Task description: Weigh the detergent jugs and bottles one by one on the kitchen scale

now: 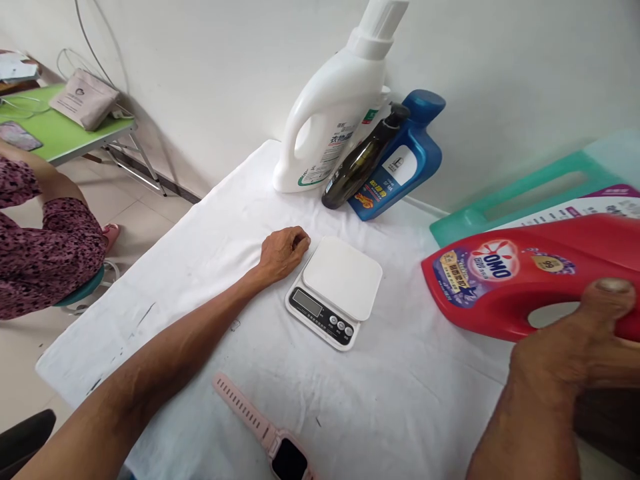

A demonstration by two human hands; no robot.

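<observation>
My right hand (565, 340) is wrapped round the handle of a red OMO laundry detergent bottle (480, 313), which is tilted on its side at the right. Part of the bottle runs out of view. My left hand (285, 253) rests on the white cloth, loosely curled with nothing showing in it, just beside the upper left edge of a white kitchen scale (345, 277). The scale's plate is bare and its display looks blank.
Against the wall stand a white detergent bottle (330, 93), a dark pump bottle (360, 160) and a blue bottle (420, 153). A green-handled bottle (460, 223) lies behind the red one. A pink smartwatch (250, 413) lies in front. A person (60, 247) sits left by a green table (55, 143).
</observation>
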